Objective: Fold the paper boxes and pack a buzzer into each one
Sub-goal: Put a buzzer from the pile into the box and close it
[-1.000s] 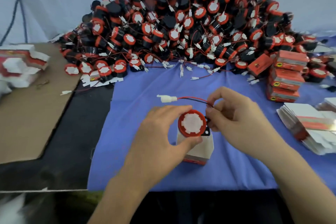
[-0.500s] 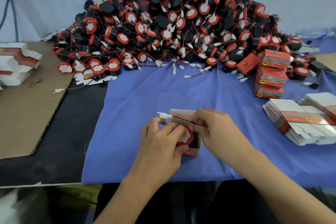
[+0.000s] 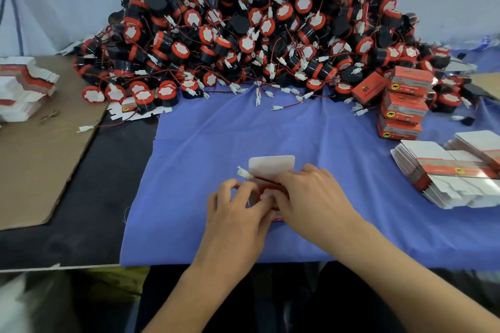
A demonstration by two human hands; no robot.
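Red-rimmed with a white face, the buzzer (image 3: 268, 192) sits face up in the open box (image 3: 271, 166), at the near middle of the blue cloth (image 3: 205, 159). The box's white flap points away from the person, and a white plug (image 3: 243, 172) sticks out at its left corner. The left hand (image 3: 238, 213) grips the box's left side. The right hand (image 3: 311, 197) curls its fingers over the buzzer. At the right, closed boxes (image 3: 403, 105) stand stacked.

The buzzer (image 3: 268, 193) — held above before — now sits inside the box (image 3: 271, 166).
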